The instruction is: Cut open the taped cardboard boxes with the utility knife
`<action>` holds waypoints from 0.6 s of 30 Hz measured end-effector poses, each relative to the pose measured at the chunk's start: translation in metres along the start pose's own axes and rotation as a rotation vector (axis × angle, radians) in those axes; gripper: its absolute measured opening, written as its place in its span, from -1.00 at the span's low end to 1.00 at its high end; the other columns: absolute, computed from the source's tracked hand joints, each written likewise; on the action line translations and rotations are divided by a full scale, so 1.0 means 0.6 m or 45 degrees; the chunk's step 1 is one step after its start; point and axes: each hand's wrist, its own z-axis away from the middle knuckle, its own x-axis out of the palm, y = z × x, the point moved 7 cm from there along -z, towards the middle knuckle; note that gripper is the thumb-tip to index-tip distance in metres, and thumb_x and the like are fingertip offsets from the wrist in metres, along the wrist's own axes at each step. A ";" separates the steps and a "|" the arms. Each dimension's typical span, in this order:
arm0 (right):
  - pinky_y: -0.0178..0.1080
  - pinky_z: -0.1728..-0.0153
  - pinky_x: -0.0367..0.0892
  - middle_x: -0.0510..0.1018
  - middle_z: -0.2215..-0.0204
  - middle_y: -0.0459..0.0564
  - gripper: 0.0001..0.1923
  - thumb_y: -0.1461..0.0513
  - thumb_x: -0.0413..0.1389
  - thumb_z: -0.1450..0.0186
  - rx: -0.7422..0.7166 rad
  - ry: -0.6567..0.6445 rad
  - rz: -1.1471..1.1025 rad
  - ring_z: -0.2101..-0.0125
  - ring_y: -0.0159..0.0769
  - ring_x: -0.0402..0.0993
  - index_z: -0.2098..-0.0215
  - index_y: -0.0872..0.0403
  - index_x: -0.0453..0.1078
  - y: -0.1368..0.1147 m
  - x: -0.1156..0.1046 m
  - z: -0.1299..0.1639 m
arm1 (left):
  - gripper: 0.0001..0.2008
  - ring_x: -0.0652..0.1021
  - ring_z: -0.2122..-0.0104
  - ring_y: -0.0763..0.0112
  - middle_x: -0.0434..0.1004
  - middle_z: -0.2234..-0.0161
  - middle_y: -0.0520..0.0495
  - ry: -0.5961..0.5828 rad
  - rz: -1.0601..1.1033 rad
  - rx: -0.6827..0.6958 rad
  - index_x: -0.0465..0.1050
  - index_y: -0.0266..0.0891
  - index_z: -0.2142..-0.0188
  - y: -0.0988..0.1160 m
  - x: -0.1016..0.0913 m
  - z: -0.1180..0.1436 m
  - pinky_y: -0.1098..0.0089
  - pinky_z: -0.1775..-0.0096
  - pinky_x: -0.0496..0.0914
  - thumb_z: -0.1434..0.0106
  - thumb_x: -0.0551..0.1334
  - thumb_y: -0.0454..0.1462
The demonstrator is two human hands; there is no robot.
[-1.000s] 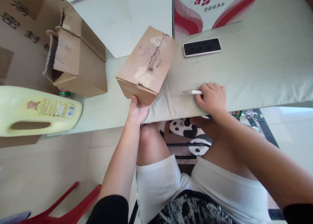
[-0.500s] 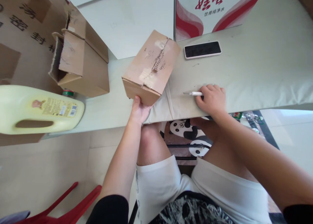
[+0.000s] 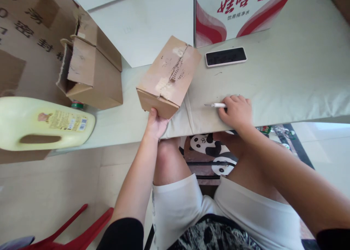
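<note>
A small brown cardboard box (image 3: 175, 66) sits at an angle in the middle, with scuffed tape and torn patches along its top seam. My left hand (image 3: 157, 124) grips its near lower edge, thumb on the front side and fingers hidden underneath. On the pale green cloth to the right, my right hand (image 3: 237, 111) is closed around a white utility knife (image 3: 219, 105). The knife's blade sticks out and points left, toward the box but apart from it. A phone (image 3: 226, 57) with a dark screen lies beyond the knife.
Another cardboard box (image 3: 94, 69) with a raised flap stands left, near a pale yellow jug (image 3: 46, 122) lying on its side. Behind are a white box (image 3: 147, 27) and a red-and-white water carton (image 3: 240, 13). A red chair (image 3: 79, 228) is at lower left.
Almost nothing differs. The view has shifted very slightly; both hands keep their holds on the box and the knife.
</note>
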 end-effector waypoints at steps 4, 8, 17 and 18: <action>-0.06 0.19 0.05 0.55 0.25 0.17 -0.76 0.15 -0.05 -0.31 0.006 -0.007 0.001 0.16 0.02 0.33 0.26 0.06 0.42 0.000 0.000 0.000 | -0.29 0.39 -0.30 -0.12 0.59 -0.10 -0.18 -0.018 -0.013 0.000 0.54 -0.11 0.09 0.001 0.002 0.001 0.06 -0.09 0.53 0.18 0.55 0.15; -0.06 0.19 0.06 0.55 0.25 0.17 -0.75 0.15 -0.06 -0.31 0.008 -0.008 0.012 0.17 0.01 0.33 0.26 0.07 0.42 -0.002 -0.001 0.000 | -0.33 0.38 -0.31 -0.09 0.59 -0.10 -0.19 -0.016 -0.019 -0.003 0.52 -0.11 0.07 0.000 0.000 0.000 0.03 -0.13 0.51 0.10 0.52 0.14; -0.05 0.18 0.06 0.55 0.25 0.16 -0.75 0.15 -0.06 -0.31 0.006 0.000 0.007 0.17 -0.01 0.33 0.26 0.06 0.42 -0.001 -0.001 0.001 | -0.35 0.35 -0.33 -0.07 0.58 -0.12 -0.20 -0.037 -0.003 -0.008 0.52 -0.13 0.06 0.000 0.003 0.001 0.05 -0.18 0.48 0.06 0.50 0.13; -0.05 0.18 0.06 0.55 0.25 0.15 -0.75 0.15 -0.06 -0.31 0.005 -0.004 0.007 0.17 -0.01 0.33 0.25 0.06 0.42 0.000 -0.001 0.001 | -0.34 0.35 -0.33 -0.07 0.58 -0.12 -0.19 -0.035 -0.002 -0.008 0.52 -0.12 0.06 0.000 0.003 0.001 0.05 -0.17 0.49 0.07 0.51 0.13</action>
